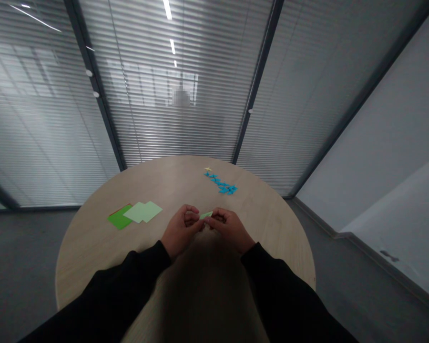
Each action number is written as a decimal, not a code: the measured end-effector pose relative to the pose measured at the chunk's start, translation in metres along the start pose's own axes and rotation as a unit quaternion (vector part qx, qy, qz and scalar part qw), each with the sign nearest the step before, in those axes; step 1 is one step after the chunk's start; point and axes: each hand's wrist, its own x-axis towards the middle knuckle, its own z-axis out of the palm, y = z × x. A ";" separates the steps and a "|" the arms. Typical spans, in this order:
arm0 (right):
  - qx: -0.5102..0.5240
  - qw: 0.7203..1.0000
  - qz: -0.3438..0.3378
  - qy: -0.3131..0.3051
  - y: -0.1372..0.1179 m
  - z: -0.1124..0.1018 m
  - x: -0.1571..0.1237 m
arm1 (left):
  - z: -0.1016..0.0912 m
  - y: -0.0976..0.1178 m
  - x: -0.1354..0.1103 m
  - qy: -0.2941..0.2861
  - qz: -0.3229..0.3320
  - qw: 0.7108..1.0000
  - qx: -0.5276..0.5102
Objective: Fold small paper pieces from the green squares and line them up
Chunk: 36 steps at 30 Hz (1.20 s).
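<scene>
My left hand point(181, 231) and my right hand point(230, 230) meet above the middle of the table, fingers curled. Between them, a narrow strip of pale green paper point(206, 215) is pinched by both hands, its ends hidden in my fingers. To the left of my left hand lie several pale green paper squares point(143, 211), overlapping a darker green paper sheet point(119, 218). Farther off, beyond my right hand, runs a row of small blue folded paper pieces point(220, 183), with a tiny yellow paper star point(208, 169) at its far end.
A round light wood table point(186, 174) fills the lower middle. A dark blurred shape point(203, 295) covers the near edge between my black sleeves. Glass partitions with blinds stand behind the table, and grey floor surrounds it.
</scene>
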 end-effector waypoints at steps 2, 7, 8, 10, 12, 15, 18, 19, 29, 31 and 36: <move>0.001 1.000 0.002 0.016 0.000 0.001 0.000 | 0.001 0.002 -0.001 -0.012 -0.004 1.000 0.009; -0.016 1.000 0.002 0.026 0.002 0.001 0.002 | 0.000 0.004 -0.002 -0.021 0.000 0.999 0.028; -0.018 1.000 0.004 0.025 0.002 0.001 0.003 | -0.001 0.004 -0.002 -0.022 0.001 0.999 0.032; -0.009 1.000 0.008 0.025 0.002 0.001 0.003 | -0.002 0.004 -0.002 -0.027 0.001 0.999 0.035; 0.014 1.000 0.011 0.023 0.002 0.002 0.002 | -0.002 0.005 -0.001 -0.035 -0.004 0.999 0.027; 0.079 0.997 0.027 0.007 0.003 0.004 0.001 | -0.002 0.007 -0.001 -0.044 -0.010 0.999 0.002; 0.162 0.985 0.054 -0.012 0.005 0.006 0.001 | -0.002 0.008 -0.001 -0.042 0.008 0.999 -0.014; 0.182 0.981 0.062 -0.015 0.006 0.007 0.001 | -0.002 0.007 -0.001 -0.041 0.012 0.999 -0.016; 0.182 0.982 0.052 0.002 0.007 0.002 0.002 | -0.003 0.004 -0.002 -0.062 -0.040 0.997 -0.017; 0.175 0.983 0.052 0.006 0.005 0.002 0.002 | -0.004 0.004 -0.002 -0.069 -0.047 0.997 0.004; 0.177 0.982 0.067 0.004 0.006 0.004 0.002 | -0.007 0.002 0.000 -0.061 -0.030 0.993 0.091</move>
